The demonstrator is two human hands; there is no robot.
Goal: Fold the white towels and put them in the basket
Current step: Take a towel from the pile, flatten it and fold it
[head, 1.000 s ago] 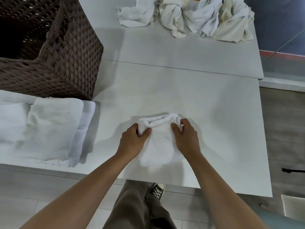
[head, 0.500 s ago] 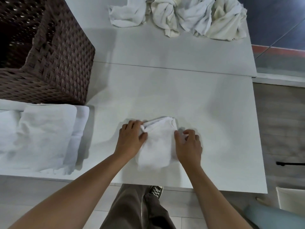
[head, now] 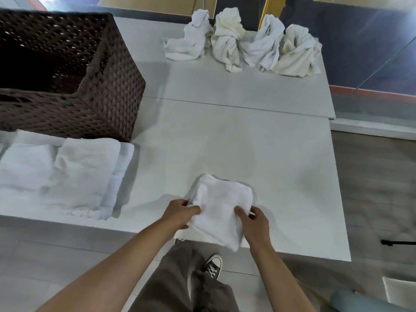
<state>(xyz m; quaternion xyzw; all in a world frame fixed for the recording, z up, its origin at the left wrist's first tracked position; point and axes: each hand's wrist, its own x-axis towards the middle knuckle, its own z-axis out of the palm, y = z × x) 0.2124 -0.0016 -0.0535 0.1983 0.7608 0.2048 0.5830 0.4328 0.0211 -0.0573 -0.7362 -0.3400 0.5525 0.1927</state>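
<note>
Fold's finished! The small folded white towel (head: 221, 206) has slid back to the near edge of the white table (head: 281, 176), left hand (head: 180, 213) and right hand (head: 255, 221) pinching its sides; likely bound for the brown wicker basket (head: 112, 97).

Loose grey-brown trousers (head: 180, 289) are being worn, their fabric creasing and bunching toward the lower leg. 1 dark canvas sneaker (head: 212, 265) with white laces and a white toe cap is being worn below them. 2 forearms (head: 126, 262) are being left bare to the wrists.
</note>
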